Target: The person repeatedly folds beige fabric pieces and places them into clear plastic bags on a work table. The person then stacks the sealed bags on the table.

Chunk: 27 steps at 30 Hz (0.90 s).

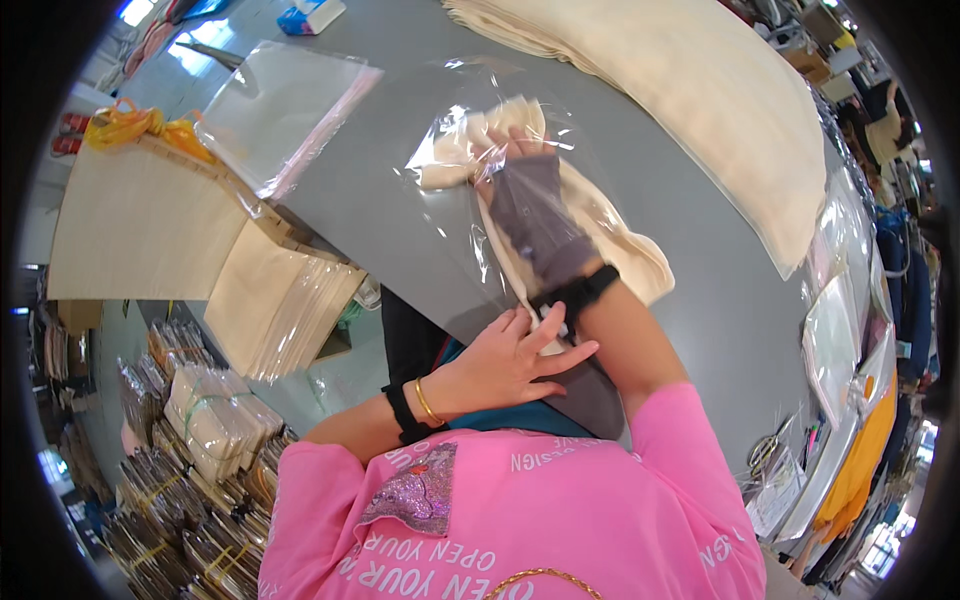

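A folded cream fabric piece [622,232] lies on the grey table, partly inside a clear plastic bag [450,225]. My right hand [525,142], in a grey fingerless sleeve, reaches into the bag with its fingers on bunched cream fabric near the far end. Glare on the film hides part of that grip. Beside my right wrist, my left hand [510,352] pinches the near edge of the bag between thumb and forefinger. Its other fingers are spread. Black bands circle both forearms.
A stack of cream fabric [675,90] covers the far right of the table [720,330]. Flat clear bags [292,105] lie far left. Bagged cream pieces [277,300] and bundled packages [172,495] are at left. Scissors [765,450] lie at right; a tissue pack [307,16] sits far back.
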### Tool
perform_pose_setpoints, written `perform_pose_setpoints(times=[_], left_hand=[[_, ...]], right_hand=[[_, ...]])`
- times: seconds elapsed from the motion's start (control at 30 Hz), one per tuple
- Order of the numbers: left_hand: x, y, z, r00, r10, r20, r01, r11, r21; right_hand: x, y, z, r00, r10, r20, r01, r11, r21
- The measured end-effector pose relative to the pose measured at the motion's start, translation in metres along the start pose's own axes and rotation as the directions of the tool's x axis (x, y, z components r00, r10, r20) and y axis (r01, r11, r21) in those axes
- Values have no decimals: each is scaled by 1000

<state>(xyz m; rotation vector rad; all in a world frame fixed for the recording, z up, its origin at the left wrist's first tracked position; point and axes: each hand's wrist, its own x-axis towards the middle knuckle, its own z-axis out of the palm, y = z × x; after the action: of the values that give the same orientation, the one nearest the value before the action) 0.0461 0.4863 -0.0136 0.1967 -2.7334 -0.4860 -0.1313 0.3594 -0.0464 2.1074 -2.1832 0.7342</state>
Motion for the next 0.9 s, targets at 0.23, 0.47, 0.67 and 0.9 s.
perform_pose_setpoints(times=[0.23, 0.47, 0.67, 0.9], left_hand=[[-8, 21, 0, 992, 129, -4, -127, 979, 160], [-7, 16, 2, 960, 277, 38, -276, 911, 306], [-2, 17, -28, 955, 270, 122, -264, 962, -67], [37, -192, -97, 853, -455, -255, 425, 890, -165]], right_hand=[[-67, 14, -67, 927, -348, 138, 359, 931, -70], [-41, -20, -22, 935, -351, 44, 352, 935, -33], [18, -44, 12, 950, -272, 152, 293, 947, -131], [-13, -16, 14, 984, -172, -49, 157, 963, -220]])
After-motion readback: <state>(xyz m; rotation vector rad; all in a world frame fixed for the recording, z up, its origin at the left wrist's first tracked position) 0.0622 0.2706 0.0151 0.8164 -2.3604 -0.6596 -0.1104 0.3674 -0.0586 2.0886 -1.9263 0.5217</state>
